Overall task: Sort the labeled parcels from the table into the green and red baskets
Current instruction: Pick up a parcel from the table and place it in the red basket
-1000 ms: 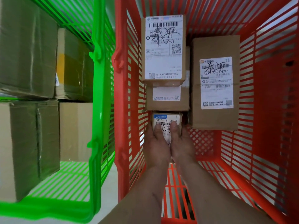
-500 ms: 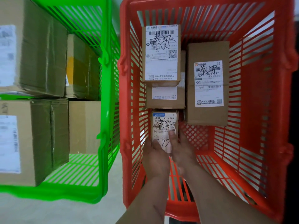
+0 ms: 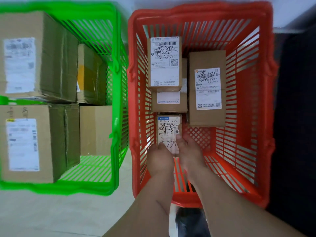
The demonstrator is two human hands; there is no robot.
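A parcel sorting spot, it seems. Labelled cartons (image 3: 206,88) are sitting in plastic baskets (image 3: 253,106) on a pale floor (image 3: 51,214).

The one camera sits on the person's head and looks almost straight down, close, into the red basket (image 3: 201,17), with the green basket (image 3: 114,82) just left of it
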